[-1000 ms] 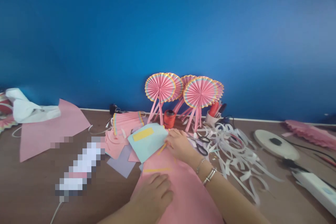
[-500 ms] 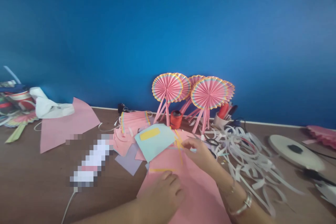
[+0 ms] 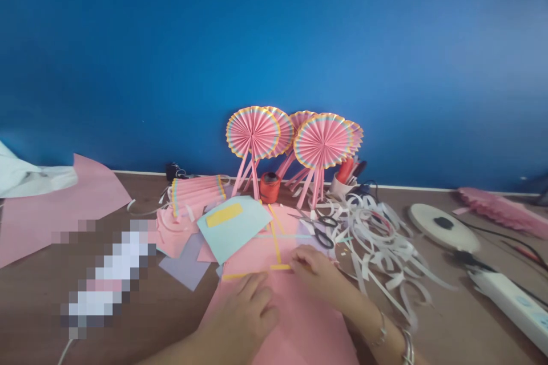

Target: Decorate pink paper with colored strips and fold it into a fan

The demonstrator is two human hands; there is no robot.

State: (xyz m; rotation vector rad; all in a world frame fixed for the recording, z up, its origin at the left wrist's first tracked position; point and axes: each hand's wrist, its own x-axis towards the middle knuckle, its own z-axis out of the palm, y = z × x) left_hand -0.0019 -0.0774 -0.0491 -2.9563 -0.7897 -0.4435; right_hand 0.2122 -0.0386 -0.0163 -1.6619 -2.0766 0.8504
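Observation:
A large pink paper sheet [image 3: 291,319] lies in front of me, with a thin yellow strip [image 3: 234,276] along the left part of its far edge. My left hand [image 3: 244,308] rests on the sheet, palm down and fingers stretched out, their tips beside that strip. My right hand [image 3: 319,276] is closed in a pinch at the same far edge. A short yellow paper strip [image 3: 280,267] sticks out leftward from its fingers, lying against the edge. Black-handled scissors [image 3: 323,231] lie just beyond my right hand. A pale blue sheet [image 3: 233,234] with a wide yellow piece [image 3: 224,215] sits farther back.
Several pink pleated paper fans [image 3: 324,141] stand against the blue wall, near an orange spool [image 3: 269,187]. Tangled white strips [image 3: 385,239] spread on the right, before a cream round disc [image 3: 445,231] and a power strip [image 3: 514,308]. Purple paper [image 3: 188,262] lies left.
My right hand has come down toward me onto the sheet's far edge, bringing the short yellow strip there. My left hand's fingers have stretched toward that edge. The whole view has turned rightward.

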